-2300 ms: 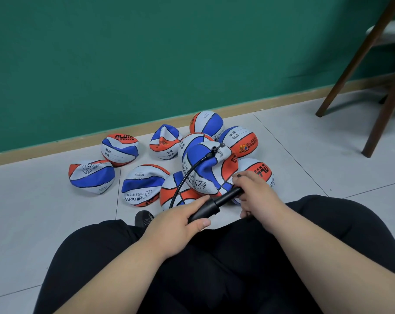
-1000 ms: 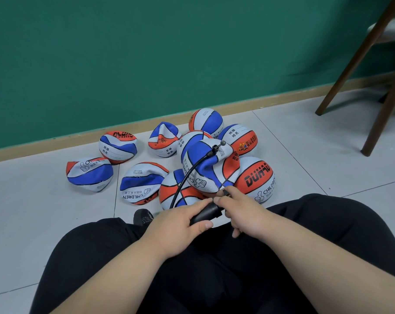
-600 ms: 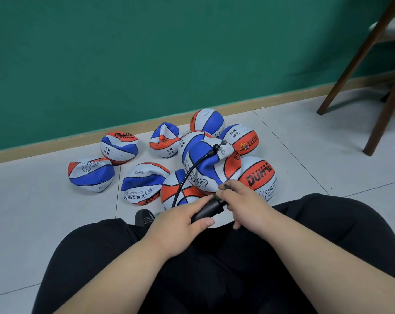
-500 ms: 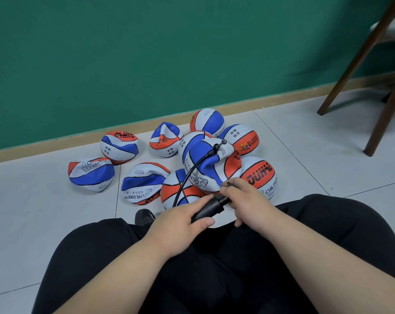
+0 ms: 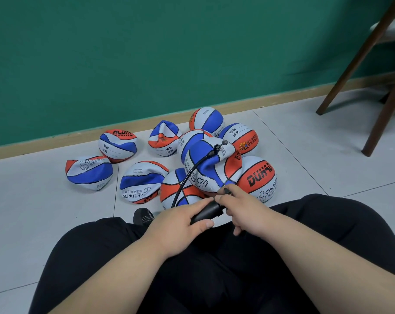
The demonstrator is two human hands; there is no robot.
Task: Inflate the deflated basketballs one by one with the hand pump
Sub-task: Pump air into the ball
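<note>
The left hand (image 5: 178, 225) is curled round the barrel of the black pump (image 5: 207, 212) above the lap; the right hand (image 5: 244, 211) grips the pump's handle end, right up against the barrel. The hose (image 5: 189, 173) arcs up to a crumpled ball (image 5: 203, 175) lying on top of the flat balls (image 5: 89, 172) on the floor (image 5: 33, 211); a rounder ball (image 5: 257, 177) touches its right side.

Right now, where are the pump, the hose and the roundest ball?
pump (image 5: 207, 212), head view, its black barrel.
hose (image 5: 191, 169), head view, its curved middle.
roundest ball (image 5: 258, 177), head view, its orange panel.
</note>
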